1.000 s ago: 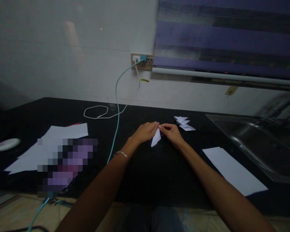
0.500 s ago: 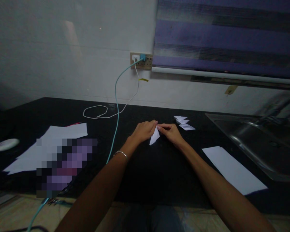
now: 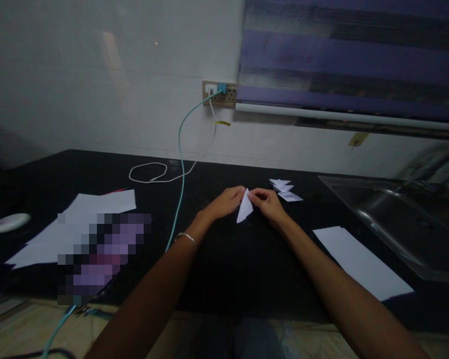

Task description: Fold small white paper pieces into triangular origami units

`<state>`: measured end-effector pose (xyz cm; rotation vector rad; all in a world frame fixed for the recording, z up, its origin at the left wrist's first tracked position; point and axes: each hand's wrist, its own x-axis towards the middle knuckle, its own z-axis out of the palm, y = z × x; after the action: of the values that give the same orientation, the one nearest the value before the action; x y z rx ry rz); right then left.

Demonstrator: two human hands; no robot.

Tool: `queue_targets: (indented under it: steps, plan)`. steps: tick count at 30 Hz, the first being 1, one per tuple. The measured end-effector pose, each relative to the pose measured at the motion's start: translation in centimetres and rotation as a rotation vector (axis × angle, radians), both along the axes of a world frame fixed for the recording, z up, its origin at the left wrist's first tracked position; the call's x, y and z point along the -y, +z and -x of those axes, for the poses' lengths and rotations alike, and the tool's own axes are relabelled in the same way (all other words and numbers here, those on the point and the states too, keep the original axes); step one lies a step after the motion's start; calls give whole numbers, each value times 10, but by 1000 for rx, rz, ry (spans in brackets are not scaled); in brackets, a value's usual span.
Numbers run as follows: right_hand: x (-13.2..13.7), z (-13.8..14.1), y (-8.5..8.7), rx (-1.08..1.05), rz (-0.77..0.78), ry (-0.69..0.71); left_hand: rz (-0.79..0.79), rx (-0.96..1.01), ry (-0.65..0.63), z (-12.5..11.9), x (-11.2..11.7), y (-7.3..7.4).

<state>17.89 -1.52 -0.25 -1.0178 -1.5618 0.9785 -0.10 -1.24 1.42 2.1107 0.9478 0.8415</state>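
Left of the sink point(image 3: 376, 228), right hand point(image 3: 267, 203) pinches folded paper point(image 3: 244, 210), left hand point(image 3: 229, 200) curled at its edge, grip unclear; apparently creasing, next press probably needing edges kept aligned.

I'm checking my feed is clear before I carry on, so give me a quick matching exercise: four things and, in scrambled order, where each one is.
Things:
1. Folded paper
2. Silver bracelet
3. Teal cable
4. Sink

Places:
A. Running up to the wall socket
B. At the right of the dark counter
C. Between the left hand and the right hand
D. Around the left wrist

Pairs: 1-C, 2-D, 3-A, 4-B
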Motion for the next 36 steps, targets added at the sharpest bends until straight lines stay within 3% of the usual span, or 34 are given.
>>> queue_targets:
  steps: [3,7,12,17,22,26,31,36]
  plan:
    - [-1,-2,-1,-68,3,-39,133,55,-108,-1,1,-2]
    - [-3,-1,-3,-153,60,-19,143,68,-161,-3,2,-3]
    - [-4,1,-3,-239,120,-8,122,79,-171,-5,3,-1]
    - [-3,3,-1,-176,68,-61,130,28,-158,-3,5,0]
    - [-1,6,-1,-155,15,-32,36,49,-96,-4,4,-2]
    - [3,9,0,-12,-120,-17,22,99,-49,-6,-1,-7]
    - [9,10,2,286,-337,-162,63,147,81,-4,-8,-12]
    - [9,8,-1,365,-435,-282,30,121,100,-5,-11,-15]
